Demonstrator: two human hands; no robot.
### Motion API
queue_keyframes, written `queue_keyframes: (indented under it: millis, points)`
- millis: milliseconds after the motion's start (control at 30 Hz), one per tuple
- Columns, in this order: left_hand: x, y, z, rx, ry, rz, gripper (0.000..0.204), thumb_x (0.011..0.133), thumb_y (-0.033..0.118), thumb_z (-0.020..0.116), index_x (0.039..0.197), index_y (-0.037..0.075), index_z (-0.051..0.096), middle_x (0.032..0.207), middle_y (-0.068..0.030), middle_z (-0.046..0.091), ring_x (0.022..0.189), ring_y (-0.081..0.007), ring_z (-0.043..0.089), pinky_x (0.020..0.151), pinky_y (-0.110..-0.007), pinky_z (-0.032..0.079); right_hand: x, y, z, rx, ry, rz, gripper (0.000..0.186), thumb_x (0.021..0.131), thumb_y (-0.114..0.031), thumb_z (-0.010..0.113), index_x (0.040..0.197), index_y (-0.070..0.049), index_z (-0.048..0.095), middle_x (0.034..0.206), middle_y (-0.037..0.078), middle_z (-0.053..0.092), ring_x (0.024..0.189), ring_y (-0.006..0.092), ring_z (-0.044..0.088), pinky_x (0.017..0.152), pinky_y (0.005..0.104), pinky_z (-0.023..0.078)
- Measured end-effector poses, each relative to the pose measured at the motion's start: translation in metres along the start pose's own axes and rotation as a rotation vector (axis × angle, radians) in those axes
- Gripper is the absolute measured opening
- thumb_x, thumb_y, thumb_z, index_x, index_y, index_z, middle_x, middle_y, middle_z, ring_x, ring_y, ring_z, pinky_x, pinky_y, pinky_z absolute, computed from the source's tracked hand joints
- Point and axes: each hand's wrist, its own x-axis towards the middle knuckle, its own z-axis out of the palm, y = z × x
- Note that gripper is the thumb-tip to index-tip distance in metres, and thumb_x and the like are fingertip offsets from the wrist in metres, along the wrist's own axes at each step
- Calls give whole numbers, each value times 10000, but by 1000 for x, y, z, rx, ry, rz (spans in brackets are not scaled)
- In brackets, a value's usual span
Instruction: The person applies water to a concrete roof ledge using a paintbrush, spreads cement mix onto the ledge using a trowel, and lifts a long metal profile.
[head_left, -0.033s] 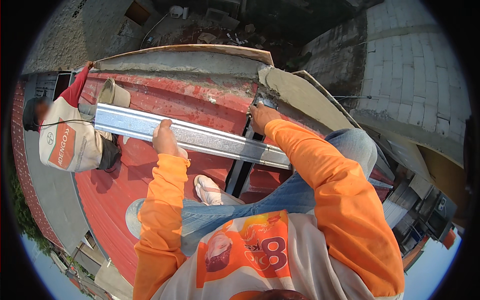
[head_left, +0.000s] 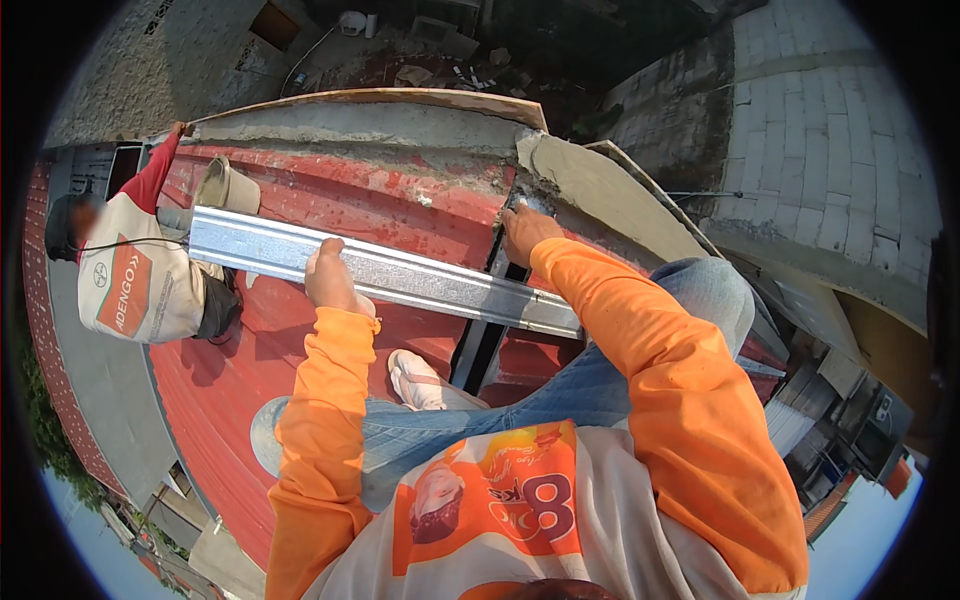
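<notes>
A long silver sheet-metal channel (head_left: 430, 285) lies slantwise across in front of me, above the red metal roof. My left hand (head_left: 330, 278) is closed on its near edge, thumb on top, left of its middle. Beyond the channel, my right hand (head_left: 528, 235) reaches to the foot of the cement wall edge, at the far end of a dark slot (head_left: 478, 345) in the roof. Its fingers are bent together; a small pale bit shows at the fingertips, too small to name. The channel crosses over the slot, and its right end lies by my right forearm and jeans.
A co-worker (head_left: 135, 265) crouches at the left, one arm stretched to the wall top, beside the channel's left end. A mortar-stained bucket (head_left: 228, 187) stands behind that end. A cement parapet (head_left: 400, 125) borders the roof's far side, with a drop beyond. My sandaled foot (head_left: 415, 380) rests beside the slot.
</notes>
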Motion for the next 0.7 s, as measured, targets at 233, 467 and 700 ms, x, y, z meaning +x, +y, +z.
queue_keyframes:
  millis: [233,467,700]
  points:
    - [8,-3,-6,19,26,12,336,783,154,563,1007,-96,566,929,-95,535,821,-201,531,775,-320,447,4,4,18,-79,68,-89,355,870,-191,494,1162,-2,565,1317,288,476,1109,371,578,913,411,487]
    - [7,-6,-1,30,11,31,270,796,151,567,957,-66,581,890,-94,568,765,-209,564,705,-324,467,-11,-10,-3,-37,-70,-63,309,856,-186,506,1077,1,614,1023,211,668,958,334,661,803,404,535]
    - [-20,14,-2,-8,86,-91,452,783,177,578,1149,-80,518,1197,-150,495,1129,-229,458,962,-367,360,-33,-48,-4,186,136,-79,386,899,-330,496,1055,18,562,1034,253,620,989,382,617,840,439,500]
